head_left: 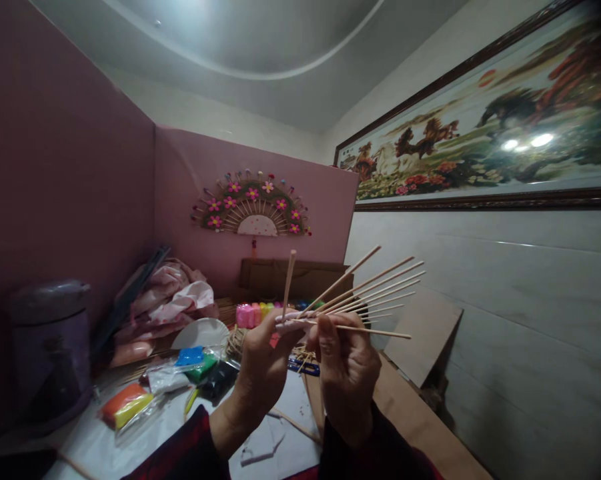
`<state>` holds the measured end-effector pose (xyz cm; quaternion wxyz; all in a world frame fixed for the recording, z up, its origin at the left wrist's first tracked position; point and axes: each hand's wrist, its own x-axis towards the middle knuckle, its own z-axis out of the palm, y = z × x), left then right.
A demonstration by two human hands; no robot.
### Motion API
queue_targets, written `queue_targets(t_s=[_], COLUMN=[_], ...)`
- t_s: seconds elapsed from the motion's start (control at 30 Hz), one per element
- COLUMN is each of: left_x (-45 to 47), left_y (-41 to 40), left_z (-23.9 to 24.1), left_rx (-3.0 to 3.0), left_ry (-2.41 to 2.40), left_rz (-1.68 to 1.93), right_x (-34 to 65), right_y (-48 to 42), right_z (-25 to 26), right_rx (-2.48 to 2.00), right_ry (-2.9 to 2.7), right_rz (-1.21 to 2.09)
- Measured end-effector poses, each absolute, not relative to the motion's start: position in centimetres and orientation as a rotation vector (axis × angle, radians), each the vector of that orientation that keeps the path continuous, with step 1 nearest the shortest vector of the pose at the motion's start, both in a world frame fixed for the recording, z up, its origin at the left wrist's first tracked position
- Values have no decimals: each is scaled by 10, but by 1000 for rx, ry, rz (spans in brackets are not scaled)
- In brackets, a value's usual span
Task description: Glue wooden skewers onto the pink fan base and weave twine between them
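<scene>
Both hands are raised in front of the camera, near the middle of the scene, above a cluttered table [95, 447]. The left hand [263, 367] is closed around the gathered lower ends of a bundle of thin wooden sticks [375, 287], thumb and fingers pressed tight on them. The sticks spread out like a fan toward the upper right, apart from one that stands nearly upright at the left of the bundle. Just beside it, the right hand [347, 370] pinches the same bundle near its base, fingertips closed on the lowest stick, which points almost level to the right. A pale pinkish strip [293, 323] lies across the base of the fan between the two hands; what it is made of cannot be told. Dark red sleeves [190, 453] cover both wrists. On the table to the near left lie clear bags of coloured clay [130, 403] — orange, yellow, blue and green — with a white disc [203, 331] farther back and a purple lidded container [50, 333] at the far left. On the far pink wall hangs a finished stick fan with pink flowers [253, 207], and a framed horse painting [485, 133] hangs on the right wall.
</scene>
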<state>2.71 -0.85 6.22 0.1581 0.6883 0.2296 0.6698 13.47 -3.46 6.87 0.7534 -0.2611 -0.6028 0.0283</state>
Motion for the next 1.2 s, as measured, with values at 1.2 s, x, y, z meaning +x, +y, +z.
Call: queue_targets(t_s=[1.2], left_x=[30], left_y=[-9], left_z=[59], left_rx=[1936], left_ry=[585], left_rz=[1848], right_x=[131], right_y=[-39], right_z=[64], right_rx=[-635], right_ry=[-1240], right_rz=[12])
